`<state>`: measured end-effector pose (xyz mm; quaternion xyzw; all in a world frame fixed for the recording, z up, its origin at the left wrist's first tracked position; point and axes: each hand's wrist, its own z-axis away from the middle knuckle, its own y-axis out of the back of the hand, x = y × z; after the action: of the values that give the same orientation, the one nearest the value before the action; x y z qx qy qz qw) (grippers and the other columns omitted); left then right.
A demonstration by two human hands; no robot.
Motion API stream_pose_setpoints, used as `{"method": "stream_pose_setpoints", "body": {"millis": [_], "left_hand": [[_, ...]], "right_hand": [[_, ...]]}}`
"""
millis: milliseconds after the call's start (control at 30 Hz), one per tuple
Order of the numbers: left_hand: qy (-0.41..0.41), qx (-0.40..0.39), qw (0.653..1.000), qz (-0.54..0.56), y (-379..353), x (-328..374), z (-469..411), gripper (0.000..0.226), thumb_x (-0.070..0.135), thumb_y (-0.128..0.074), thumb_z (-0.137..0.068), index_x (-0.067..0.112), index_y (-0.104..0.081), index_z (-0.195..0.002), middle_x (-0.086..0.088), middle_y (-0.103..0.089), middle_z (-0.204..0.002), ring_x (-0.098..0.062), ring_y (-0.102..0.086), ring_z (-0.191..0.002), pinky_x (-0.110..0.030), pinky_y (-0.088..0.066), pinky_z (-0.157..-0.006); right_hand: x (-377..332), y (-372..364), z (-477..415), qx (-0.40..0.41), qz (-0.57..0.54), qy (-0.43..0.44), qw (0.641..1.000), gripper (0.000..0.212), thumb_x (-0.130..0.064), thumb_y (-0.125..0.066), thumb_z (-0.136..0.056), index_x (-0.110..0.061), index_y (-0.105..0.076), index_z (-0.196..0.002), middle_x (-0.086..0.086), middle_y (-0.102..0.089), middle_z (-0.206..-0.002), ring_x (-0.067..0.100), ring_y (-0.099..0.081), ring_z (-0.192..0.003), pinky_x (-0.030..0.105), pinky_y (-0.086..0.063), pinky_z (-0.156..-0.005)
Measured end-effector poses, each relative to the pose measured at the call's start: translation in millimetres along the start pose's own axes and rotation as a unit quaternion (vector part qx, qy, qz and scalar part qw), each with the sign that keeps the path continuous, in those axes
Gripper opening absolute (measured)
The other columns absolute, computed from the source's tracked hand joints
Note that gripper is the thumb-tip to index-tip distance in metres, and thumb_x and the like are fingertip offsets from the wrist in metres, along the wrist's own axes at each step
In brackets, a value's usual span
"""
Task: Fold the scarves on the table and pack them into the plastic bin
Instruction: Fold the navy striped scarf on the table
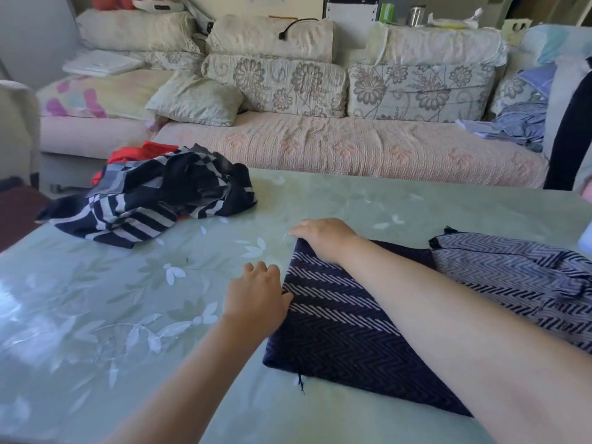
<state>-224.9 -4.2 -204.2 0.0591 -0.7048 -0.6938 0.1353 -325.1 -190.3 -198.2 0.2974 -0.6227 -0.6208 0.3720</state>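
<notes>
The navy chevron scarf (336, 322) lies flat on the table (128, 299) just in front of the person. Its folded dark panel forms a slanted shape whose long axis runs from the far corner down toward the near right. The right hand (323, 240) sits on that far corner, its fingers (301, 230) laid nearly straight and pressing the cloth to the table rather than grasping it. The left hand (256, 294) is at the panel's left edge, knuckles up and fingers (259, 267) curled, the thumb touching the hem. Whether it pinches the edge or only steadies it cannot be told. What the next fold turns on is the paler stretch (512, 277), seemingly the same scarf's other face. It lies rumpled to the right, beyond the right forearm, well apart from the left hand and nearer the right. So the fold probably has to come from that side, brought leftward over the dark panel while the left hand holds the edge square. A striped scarf (153, 200) heaped over red cloth (137, 153) waits at the table's far left, closer to the left hand. The plastic bin is not in view.
</notes>
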Motion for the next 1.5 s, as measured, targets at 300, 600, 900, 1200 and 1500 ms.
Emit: {"method": "stream_pose_setpoints", "body": {"millis": [300, 600, 900, 1200, 1500], "left_hand": [[-0.002, -0.020, 0.991, 0.129, 3, -3, 3, 0.019, 0.027, -0.044, -0.101, 0.010, -0.049, -0.107, -0.007, -0.052, -0.111, -0.022, -0.047, -0.097, -0.033, -0.044, -0.083], [0.025, -0.028, 0.971, 0.237, 28, -68, -11, 0.056, -0.004, -0.036, -0.093, 0.034, -0.047, -0.132, 0.000, -0.049, -0.103, -0.019, -0.052, -0.079, -0.026, -0.039, -0.067], [0.169, -0.064, 0.983, 0.029, 37, -157, 6, 0.039, 0.006, -0.044, -0.092, 0.015, -0.055, -0.129, -0.008, -0.054, -0.120, -0.026, -0.058, -0.107, -0.032, -0.048, -0.086], [0.123, 0.041, 0.991, 0.021, 36, -141, 4, 0.039, 0.023, -0.048, -0.094, 0.023, -0.048, -0.133, -0.006, -0.045, -0.132, -0.028, -0.040, -0.122, -0.038, -0.038, -0.094], [-0.077, -0.006, 0.993, 0.094, 5, -49, -10, 0.046, 0.039, -0.040, -0.101, 0.022, -0.040, -0.144, 0.000, -0.039, -0.147, -0.025, -0.032, -0.134, -0.043, -0.034, -0.109]], "right_hand": [[0, 19, -38, 0.023, -0.019, -0.029, 0.999, 0.030, -0.001, -0.049, -0.094, -0.019, -0.071, -0.104, 0.004, -0.055, -0.112, 0.030, -0.061, -0.095, 0.037, -0.050, -0.079], [-52, 31, -84, 0.103, -0.149, -0.061, 0.982, 0.031, -0.002, -0.041, -0.092, -0.015, -0.066, -0.102, 0.009, -0.057, -0.113, 0.032, -0.055, -0.101, 0.038, -0.047, -0.086], [-164, 24, -153, 0.003, -0.179, 0.030, 0.983, 0.038, -0.010, -0.050, -0.098, -0.018, -0.054, -0.135, 0.008, -0.040, -0.146, 0.032, -0.045, -0.130, 0.044, -0.040, -0.107], [-155, 21, -115, -0.028, -0.183, 0.017, 0.983, 0.058, -0.026, -0.048, -0.103, -0.030, -0.027, -0.156, -0.005, -0.003, -0.167, 0.023, -0.024, -0.150, 0.042, -0.033, -0.115], [-51, 11, 21, -0.015, -0.168, -0.097, 0.981, 0.049, -0.043, -0.048, -0.101, -0.026, -0.044, -0.148, 0.002, -0.033, -0.159, 0.021, -0.030, -0.146, 0.036, -0.025, -0.119]]}}
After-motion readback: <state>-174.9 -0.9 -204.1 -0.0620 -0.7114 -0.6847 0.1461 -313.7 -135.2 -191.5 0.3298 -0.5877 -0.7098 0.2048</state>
